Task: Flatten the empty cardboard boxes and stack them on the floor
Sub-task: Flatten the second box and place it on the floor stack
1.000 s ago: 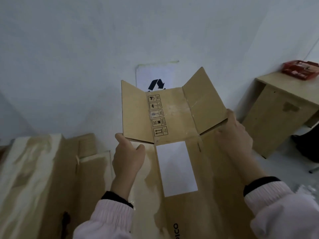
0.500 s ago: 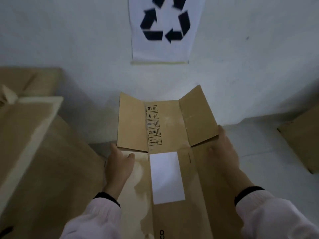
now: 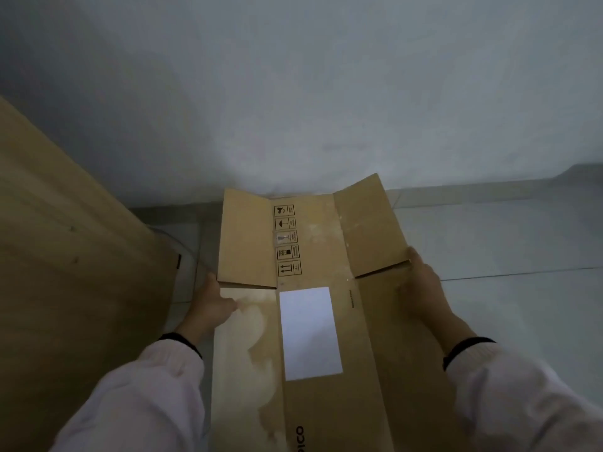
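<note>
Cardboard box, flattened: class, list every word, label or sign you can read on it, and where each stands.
"ICO" lettering: near end of the cardboard box, cut off by the picture's edge.
handling symbols: five pictograms, one with up arrows; captions too small.
white label: blank.
small print beside it: unreadable.

Box: I see a flattened brown cardboard box, its far flaps spread near the foot of the grey-white wall.
Left hand: the left hand grips the box's left edge, thumb on top.
Right hand: the right hand holds the right edge, beside the flap slit.
Markings: a white rectangular label sits mid-panel, just below black handling symbols.
Surroundings: a large tan cardboard sheet at my left; pale tiled floor.
</note>
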